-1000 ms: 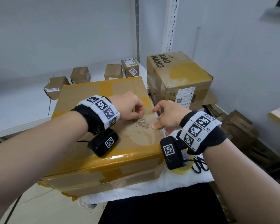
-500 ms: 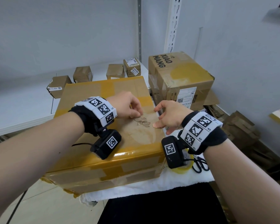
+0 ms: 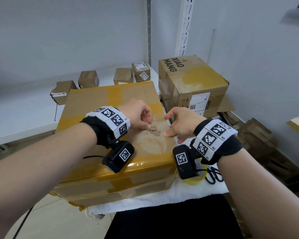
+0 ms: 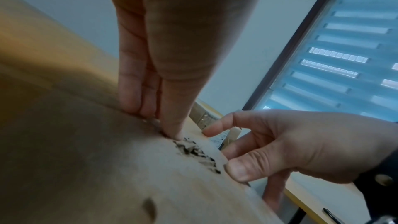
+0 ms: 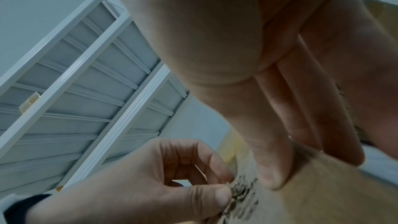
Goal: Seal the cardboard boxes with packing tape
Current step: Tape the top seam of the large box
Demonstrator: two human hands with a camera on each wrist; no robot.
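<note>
A big cardboard box (image 3: 93,104) banded with yellow-brown tape lies in front of me. Its top has a torn patch (image 3: 153,132) near the right edge. My left hand (image 3: 146,124) sits just left of the patch, fingers curled, with thumb and forefinger pinching the frayed edge; the right wrist view shows this pinch (image 5: 226,188). My right hand (image 3: 178,123) is to the right of the patch, its thumb pressed flat on the box top and its fingers loose over the box's right edge. A roll of packing tape (image 3: 197,180) lies under my right wrist, partly hidden.
Black scissors (image 3: 214,176) lie beside the tape roll on the white cloth. A box printed XIAO MANG (image 3: 193,80) stands behind on the right. Several small boxes (image 3: 62,91) sit on the white shelf at the back. Flattened cardboard (image 3: 254,135) is piled at the right.
Both hands stay at the torn patch. The left fingers have shifted slightly along its edge; the right thumb keeps pressing the box top.
</note>
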